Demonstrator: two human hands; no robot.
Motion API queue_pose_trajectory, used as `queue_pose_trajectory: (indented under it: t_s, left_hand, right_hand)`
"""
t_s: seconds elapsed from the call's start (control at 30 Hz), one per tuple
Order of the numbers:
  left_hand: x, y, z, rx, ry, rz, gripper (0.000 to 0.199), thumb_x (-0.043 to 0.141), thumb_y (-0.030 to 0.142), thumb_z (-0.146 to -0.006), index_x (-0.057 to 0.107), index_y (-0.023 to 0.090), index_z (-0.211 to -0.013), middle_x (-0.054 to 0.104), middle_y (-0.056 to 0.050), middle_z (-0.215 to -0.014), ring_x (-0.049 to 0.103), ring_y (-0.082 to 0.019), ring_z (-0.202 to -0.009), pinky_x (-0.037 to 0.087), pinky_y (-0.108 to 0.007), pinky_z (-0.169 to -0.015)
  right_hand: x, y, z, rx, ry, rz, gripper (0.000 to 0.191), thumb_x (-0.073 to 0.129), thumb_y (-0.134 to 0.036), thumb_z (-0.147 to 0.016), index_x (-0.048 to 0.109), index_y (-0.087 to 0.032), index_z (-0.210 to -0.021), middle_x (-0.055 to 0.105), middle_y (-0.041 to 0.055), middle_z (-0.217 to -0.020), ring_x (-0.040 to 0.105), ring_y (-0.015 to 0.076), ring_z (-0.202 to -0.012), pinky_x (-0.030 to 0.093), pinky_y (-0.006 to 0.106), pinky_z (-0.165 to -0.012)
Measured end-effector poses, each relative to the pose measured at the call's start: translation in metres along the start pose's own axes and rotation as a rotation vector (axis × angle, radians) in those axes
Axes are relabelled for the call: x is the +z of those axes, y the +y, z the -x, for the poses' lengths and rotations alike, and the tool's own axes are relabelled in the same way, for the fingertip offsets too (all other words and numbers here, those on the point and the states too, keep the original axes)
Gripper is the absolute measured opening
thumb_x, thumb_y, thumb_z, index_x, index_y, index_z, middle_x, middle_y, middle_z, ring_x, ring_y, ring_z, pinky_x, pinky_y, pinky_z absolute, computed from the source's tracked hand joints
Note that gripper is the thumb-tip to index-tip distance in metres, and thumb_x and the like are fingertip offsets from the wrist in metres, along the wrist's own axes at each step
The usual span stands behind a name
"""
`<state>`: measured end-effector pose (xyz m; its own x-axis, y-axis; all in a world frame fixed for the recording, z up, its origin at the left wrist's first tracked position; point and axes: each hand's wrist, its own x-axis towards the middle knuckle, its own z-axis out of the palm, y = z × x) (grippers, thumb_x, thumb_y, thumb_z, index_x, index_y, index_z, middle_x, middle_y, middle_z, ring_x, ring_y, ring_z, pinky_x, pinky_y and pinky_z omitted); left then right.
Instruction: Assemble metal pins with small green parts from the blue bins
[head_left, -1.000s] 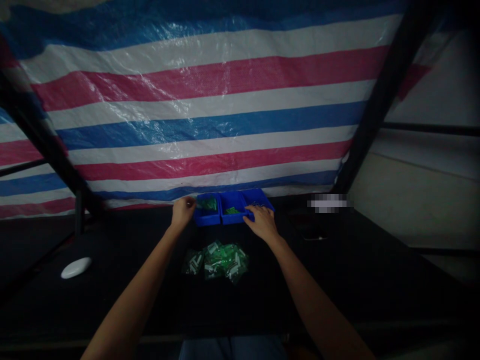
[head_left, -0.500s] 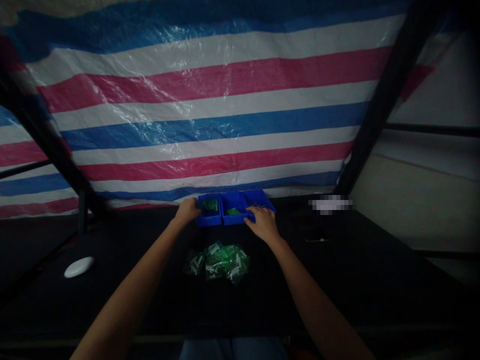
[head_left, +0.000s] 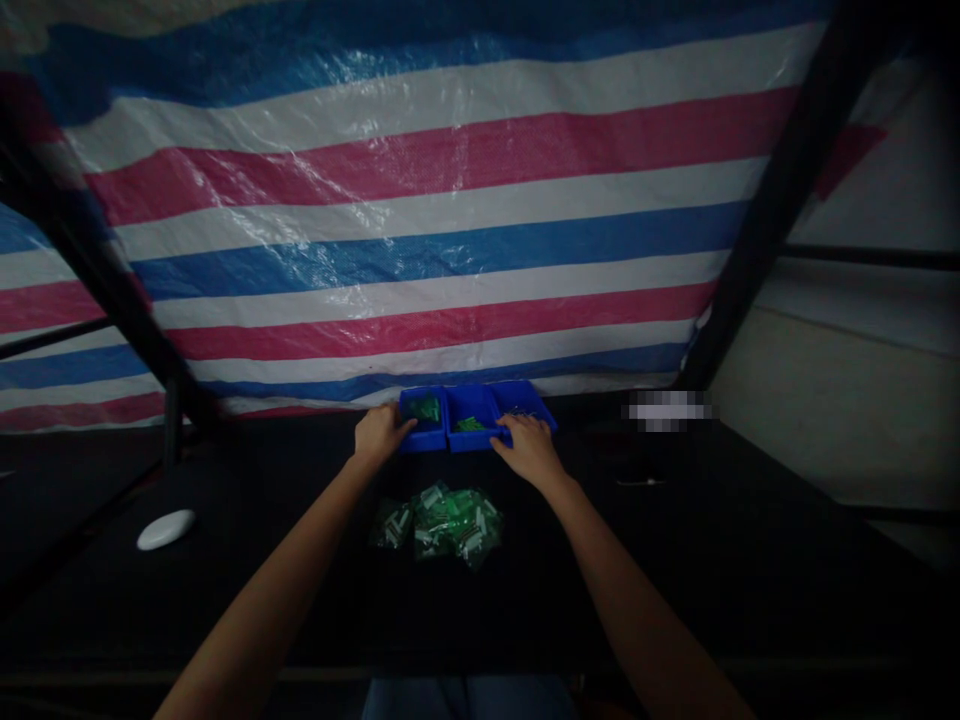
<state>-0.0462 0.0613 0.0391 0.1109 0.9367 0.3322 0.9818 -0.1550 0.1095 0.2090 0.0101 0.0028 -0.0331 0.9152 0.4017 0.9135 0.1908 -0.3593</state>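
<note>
Three blue bins stand side by side at the back of the black table. My left hand [head_left: 379, 432] is closed on the outer front corner of the left blue bin [head_left: 424, 441], its thumb across the front. Inside that bin lie green packets [head_left: 424, 408]. The middle blue bin [head_left: 471, 442] contains small bright green pieces [head_left: 470, 425]. My right hand [head_left: 531, 450] grips the front of the right blue bin [head_left: 517, 390], fingers over the rim and thumb near the middle bin. Thin small pieces [head_left: 521, 412] show in it, partly hidden by my fingers.
Several clear bags with green and white parts [head_left: 454, 525] lie in a pile between my forearms. A white oval object [head_left: 166, 530] rests at the left. Behind the bins hangs a striped plastic sheet [head_left: 450, 240], framed by dark slanted posts [head_left: 772, 200].
My left hand has turned slightly, and its thumb now reaches farther across the bin's front corner. My right hand keeps its place on the right bin. The whole view has shifted slightly.
</note>
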Motion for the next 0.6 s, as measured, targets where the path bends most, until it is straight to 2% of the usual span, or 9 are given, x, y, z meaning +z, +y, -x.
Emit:
queue_pose_trajectory:
  t_s: [0.1, 0.27, 0.43, 0.6]
  left_hand:
    - [0.008, -0.005, -0.002, -0.041, 0.04, 0.074, 0.037, 0.048, 0.046, -0.074, 0.05, 0.018, -0.098, 0.058, -0.01, -0.1, 0.055, -0.022, -0.094, 0.04, -0.028, -0.074]
    - [0.02, -0.015, -0.01, -0.197, -0.131, 0.298, 0.041, 0.055, 0.034, -0.071, 0.047, 0.018, -0.108, 0.061, -0.008, -0.1, 0.058, -0.02, -0.091, 0.043, -0.025, -0.073]
    - [0.017, -0.021, -0.003, -0.211, -0.161, 0.36, 0.042, 0.057, 0.026, -0.067, 0.049, 0.02, -0.109, 0.063, -0.006, -0.098, 0.059, -0.02, -0.089, 0.044, -0.023, -0.07]
    - [0.013, -0.021, 0.01, -0.205, -0.186, 0.39, 0.041, 0.057, 0.031, -0.069, 0.049, 0.02, -0.107, 0.063, -0.007, -0.097, 0.06, -0.019, -0.085, 0.045, -0.025, -0.069]
  right_hand:
    - [-0.001, -0.001, 0.0, -0.007, -0.003, -0.002, 0.027, 0.05, -0.035, -0.076, 0.056, -0.02, -0.097, 0.06, 0.0076, -0.099, 0.048, 0.0242, -0.097, 0.027, 0.038, -0.085]
    - [-0.003, -0.002, 0.0, 0.004, -0.019, -0.011, 0.027, 0.05, -0.036, -0.076, 0.057, -0.02, -0.097, 0.061, 0.0068, -0.098, 0.049, 0.0235, -0.097, 0.028, 0.038, -0.084]
    - [-0.009, -0.004, 0.001, 0.022, -0.041, -0.021, 0.027, 0.048, -0.038, -0.077, 0.058, -0.021, -0.094, 0.062, 0.0056, -0.096, 0.052, 0.0224, -0.095, 0.03, 0.036, -0.082]
    - [-0.014, -0.004, 0.001, 0.023, -0.079, -0.033, 0.028, 0.049, -0.041, -0.076, 0.059, -0.022, -0.093, 0.063, 0.0053, -0.093, 0.054, 0.0201, -0.091, 0.032, 0.033, -0.078]
